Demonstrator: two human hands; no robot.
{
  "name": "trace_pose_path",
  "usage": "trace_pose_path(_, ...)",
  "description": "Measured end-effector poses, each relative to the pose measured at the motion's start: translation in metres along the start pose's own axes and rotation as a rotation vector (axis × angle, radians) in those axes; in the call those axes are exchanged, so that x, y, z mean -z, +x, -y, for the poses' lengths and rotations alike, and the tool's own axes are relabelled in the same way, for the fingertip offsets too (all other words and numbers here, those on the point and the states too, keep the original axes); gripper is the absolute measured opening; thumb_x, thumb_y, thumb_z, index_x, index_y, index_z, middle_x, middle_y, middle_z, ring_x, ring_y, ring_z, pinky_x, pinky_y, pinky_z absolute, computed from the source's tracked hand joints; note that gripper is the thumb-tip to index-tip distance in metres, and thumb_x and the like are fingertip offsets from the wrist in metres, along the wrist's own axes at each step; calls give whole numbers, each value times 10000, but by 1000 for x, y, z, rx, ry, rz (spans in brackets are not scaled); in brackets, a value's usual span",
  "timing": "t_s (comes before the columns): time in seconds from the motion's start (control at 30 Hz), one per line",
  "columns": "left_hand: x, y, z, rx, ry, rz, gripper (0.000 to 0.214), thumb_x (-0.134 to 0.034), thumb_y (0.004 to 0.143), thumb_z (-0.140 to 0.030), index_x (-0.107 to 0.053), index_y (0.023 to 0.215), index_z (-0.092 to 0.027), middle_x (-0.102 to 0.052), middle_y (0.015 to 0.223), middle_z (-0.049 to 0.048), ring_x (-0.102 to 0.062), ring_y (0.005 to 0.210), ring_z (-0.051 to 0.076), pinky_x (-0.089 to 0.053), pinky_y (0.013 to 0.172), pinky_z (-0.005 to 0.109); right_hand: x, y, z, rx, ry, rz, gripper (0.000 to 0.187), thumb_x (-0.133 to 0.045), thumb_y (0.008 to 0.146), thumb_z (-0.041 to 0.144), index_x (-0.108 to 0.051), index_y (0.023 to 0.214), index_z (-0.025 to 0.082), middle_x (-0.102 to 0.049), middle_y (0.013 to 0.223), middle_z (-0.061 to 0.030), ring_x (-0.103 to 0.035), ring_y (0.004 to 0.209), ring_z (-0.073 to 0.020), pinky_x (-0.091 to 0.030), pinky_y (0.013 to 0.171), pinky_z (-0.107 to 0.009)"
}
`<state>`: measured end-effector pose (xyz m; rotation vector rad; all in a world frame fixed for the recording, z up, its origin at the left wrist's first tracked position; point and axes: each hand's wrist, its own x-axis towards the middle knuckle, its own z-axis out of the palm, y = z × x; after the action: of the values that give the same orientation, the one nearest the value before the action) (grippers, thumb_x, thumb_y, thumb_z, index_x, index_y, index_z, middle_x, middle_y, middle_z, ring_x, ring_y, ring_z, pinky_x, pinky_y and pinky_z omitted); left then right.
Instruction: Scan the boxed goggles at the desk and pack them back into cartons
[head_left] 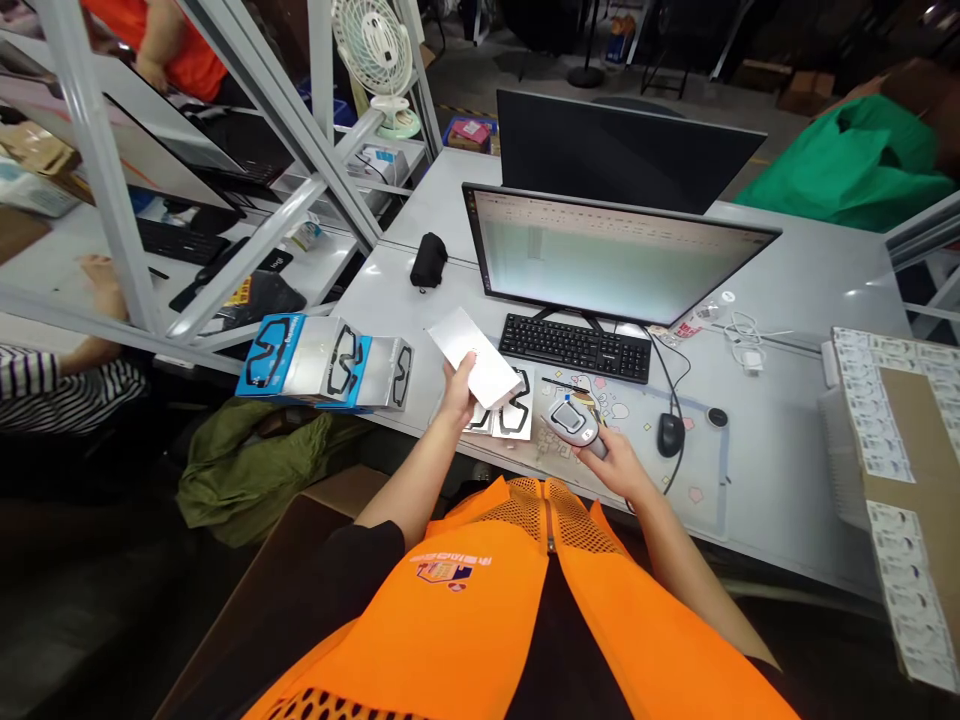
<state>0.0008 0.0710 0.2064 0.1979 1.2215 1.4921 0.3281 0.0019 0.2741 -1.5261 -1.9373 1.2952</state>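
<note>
My left hand (pixel 459 392) is closed around the lower edge of a plain white box (pixel 480 357), tilted above the desk in front of the keyboard. Under it, partly covered, lie white boxes with a black frame-shaped print (pixel 514 405). In my right hand (pixel 616 462) is a grey and white handheld barcode scanner (pixel 574 420), gripped by its handle, its head pointing toward the white box. Left of my left hand, a row of blue and silver boxes (pixel 322 362) with the same black print stands at the desk's front edge.
A black keyboard (pixel 576 345) sits below a lit monitor (pixel 615 250); a mouse (pixel 670 434) is at right. A black pouch (pixel 429 261) lies at back left. Metal frame bars (pixel 255 262) border the left side. A carton with labels (pixel 900 480) stands at far right. Other people sit at left.
</note>
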Motion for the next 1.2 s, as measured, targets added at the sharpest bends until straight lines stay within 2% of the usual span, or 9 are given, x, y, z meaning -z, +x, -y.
trace_pose_path(0.1,34,25,-29,-107,510,-196,1087,-885,847,-474,-252,1716,-314,-629,1544,166,-688,1352,359,-569,1135,490,3,-5,-8,-49,10,-40,417,-699,923,516,-752,1197,207,-801,1047,-89,-716,965,-306,-542,858,-376)
trace_pose_path(0.27,86,65,-70,-23,1389,-349,1201,-851,817,-570,-202,1770,-234,-368,1685,314,-503,1485,553,-410,1211,688,10,-14,-18,-101,18,-70,449,-678,937,568,-752,1177,197,-804,1029,-87,-711,948,-295,-540,854,-368)
trace_pose_path(0.43,100,82,-56,48,1772,-408,1069,-774,866,-558,-276,1747,-215,-404,1633,347,-406,1503,563,-464,1089,737,14,-19,-23,-158,-14,-87,515,-672,913,636,-759,1123,173,-775,869,-78,-694,828,-280,-531,771,-358)
trace_pose_path(0.67,98,87,-14,-115,1938,-444,975,-731,919,-445,-302,1745,-157,-200,1816,276,-233,1632,536,-295,1262,705,19,-25,-22,-137,0,-120,508,-675,924,636,-771,1103,170,-796,934,-85,-699,867,-285,-538,795,-362)
trace_pose_path(0.73,93,84,-8,-237,1904,-407,894,-677,961,-426,-338,1730,-120,-208,1824,252,-183,1663,512,-235,1316,662,20,-29,-24,-150,6,-127,500,-675,930,624,-775,1112,169,-802,955,-85,-698,878,-285,-540,801,-361)
trace_pose_path(0.83,75,67,4,-385,1770,-244,727,-557,1032,-422,-447,1662,-74,-349,1764,256,-311,1628,450,-286,1330,572,20,-34,-30,-167,16,-150,520,-665,942,617,-777,1170,163,-812,1005,-90,-697,905,-288,-544,802,-355)
trace_pose_path(0.97,46,28,31,-253,1649,22,716,-572,1025,-525,-523,1621,-131,-402,1734,251,-449,1534,463,-406,1253,579,19,-36,-37,-192,30,-172,542,-670,927,636,-788,1147,154,-815,993,-94,-697,897,-288,-548,788,-350)
trace_pose_path(1.07,32,6,49,-119,1681,24,770,-532,1035,-585,-493,1647,-120,-246,1810,266,-376,1572,516,-395,1232,640,20,-32,-37,-189,37,-161,538,-679,921,629,-793,1152,156,-819,1011,-95,-704,921,-293,-556,808,-353)
trace_pose_path(1.2,24,4,52,-49,1710,-50,867,-441,1055,-631,-372,1709,-67,-114,1834,295,-263,1621,554,-326,1248,708,22,-26,-32,-152,27,-136,532,-679,930,605,-787,1192,155,-820,1066,-98,-706,966,-299,-562,838,-359)
